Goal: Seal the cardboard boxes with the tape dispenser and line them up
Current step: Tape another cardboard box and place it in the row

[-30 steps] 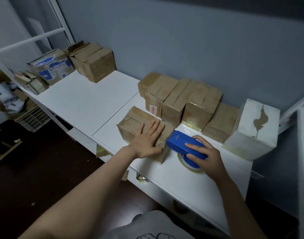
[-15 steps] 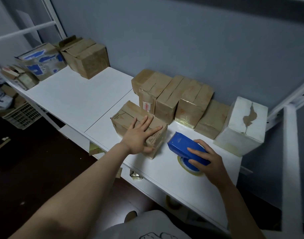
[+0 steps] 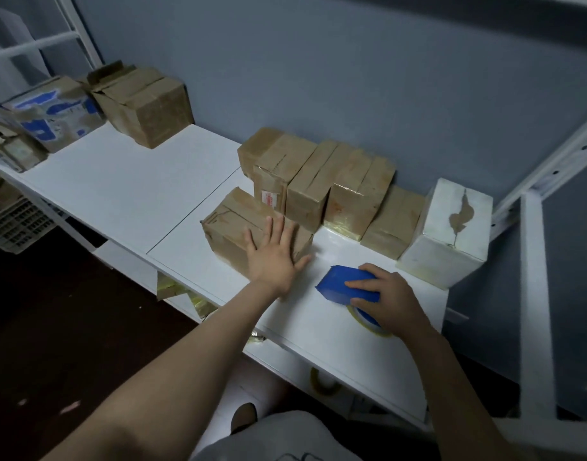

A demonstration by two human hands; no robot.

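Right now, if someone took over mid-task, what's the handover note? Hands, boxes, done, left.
Left hand: open, flat on the front box, which sits askew ahead of the row of brown boxes.
Right hand: grips the blue tape dispenser, which rests on the white table.
Done: that row stands along the wall and looks taped, with the white box at its right end.
Left: line up the front box; whether its tape is complete I cannot tell. The far-left boxes, one with a loose flap, probably need sealing.

brown box [image 3: 238, 227] on table, blue tape dispenser [image 3: 347, 283] beside
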